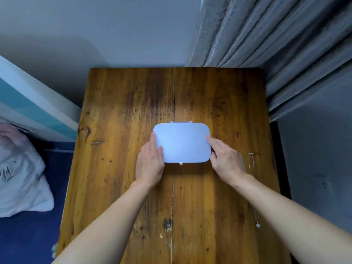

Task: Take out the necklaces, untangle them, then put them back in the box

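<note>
A white rounded box (pixel 182 142) lies closed in the middle of the wooden table (pixel 118 115), with a small gold clasp on its near edge and a hinge on its far edge. My left hand (pixel 149 162) grips the box's left side, thumb on the lid. On the opposite side my right hand (pixel 225 159) holds it the same way. A thin necklace (pixel 252 168) lies stretched out on the table to the right of my right hand, and its small pale pendant (pixel 258 225) rests nearer to me. What is inside the box is hidden.
Grey curtains (pixel 276 39) hang at the back right and a grey wall runs behind the table. A white pillow (pixel 21 174) lies on blue bedding to the left. The table's right edge runs close beside the necklace.
</note>
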